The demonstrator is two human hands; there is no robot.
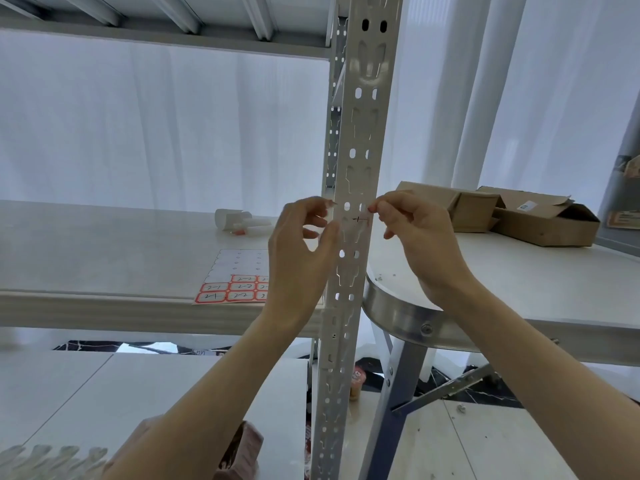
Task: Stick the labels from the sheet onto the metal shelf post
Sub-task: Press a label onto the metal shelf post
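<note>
A white perforated metal shelf post (pixel 358 133) runs up the middle of the view. A small label (pixel 360 220) with a black handwritten mark lies against the post at hand height. My right hand (pixel 412 230) pinches the label's right edge with thumb and forefinger. My left hand (pixel 304 244) is at the post's left side with its thumb against the post's edge and the fingers loosely curled. The label sheet (pixel 232 282) lies on the shelf board left of the post, with red-bordered labels in its lower rows and bare backing above; my left hand hides its right part.
The white shelf board (pixel 104 258) carries white bottles or tubes (pixel 242 223) near its back. A round white table (pixel 519 292) with a metal rim stands right of the post, holding open cardboard boxes (pixel 526 213). A lower shelf board (pixel 156 382) lies beneath.
</note>
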